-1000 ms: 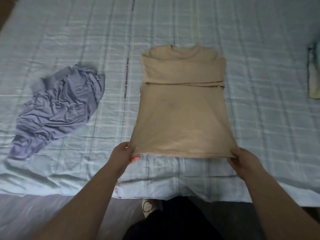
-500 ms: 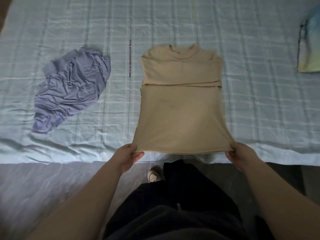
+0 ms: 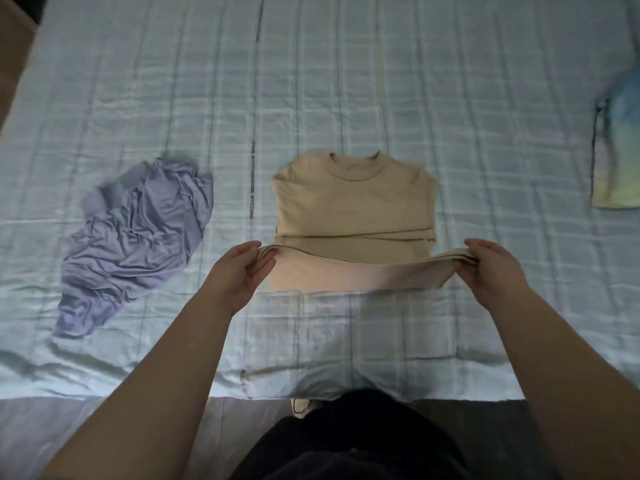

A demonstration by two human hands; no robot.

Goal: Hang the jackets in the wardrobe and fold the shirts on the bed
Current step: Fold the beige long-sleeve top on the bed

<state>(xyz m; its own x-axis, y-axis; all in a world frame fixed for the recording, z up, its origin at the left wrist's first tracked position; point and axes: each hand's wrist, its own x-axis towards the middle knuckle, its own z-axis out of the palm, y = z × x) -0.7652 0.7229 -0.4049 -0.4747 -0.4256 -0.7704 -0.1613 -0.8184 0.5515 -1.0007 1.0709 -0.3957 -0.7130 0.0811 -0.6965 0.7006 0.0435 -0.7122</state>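
A beige shirt point(image 3: 353, 202) lies flat in the middle of the light blue bed point(image 3: 346, 81), collar away from me, sleeves folded in. My left hand point(image 3: 242, 268) pinches the bottom hem's left corner and my right hand point(image 3: 488, 268) pinches its right corner. Both hold the hem lifted above the bed and carried up over the shirt's lower half, near the folded sleeve line.
A crumpled lavender shirt point(image 3: 138, 237) lies on the bed to the left. A folded tie-dye garment point(image 3: 616, 150) rests at the right edge. The bed's near edge point(image 3: 104, 389) runs across below my arms, with grey floor point(image 3: 69, 434) and my dark trousers beyond it.
Both hands have lifted the beige shirt's bottom hem from near the bed's edge and carried it away from me, folding the lower half upward. The view has shifted.
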